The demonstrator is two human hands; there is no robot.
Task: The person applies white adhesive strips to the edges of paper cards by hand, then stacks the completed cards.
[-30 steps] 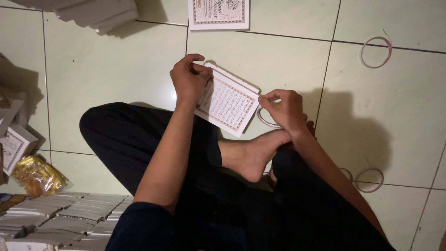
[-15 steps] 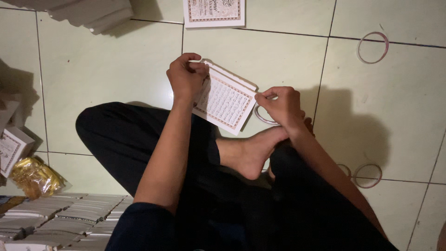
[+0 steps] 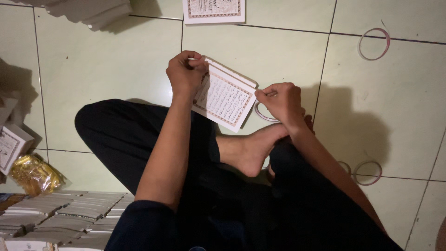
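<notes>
Head view, left to right: booklet stacks [image 3: 60, 216] at lower left; left hand [image 3: 186, 73] pinching the top corner of a small booklet [image 3: 225, 98] held at frame centre above the tiled floor [image 3: 93, 69]; right hand [image 3: 282, 100] gripping its right edge and a rubber band [image 3: 261, 115]; loose bands [image 3: 374, 44] at upper right.
</notes>
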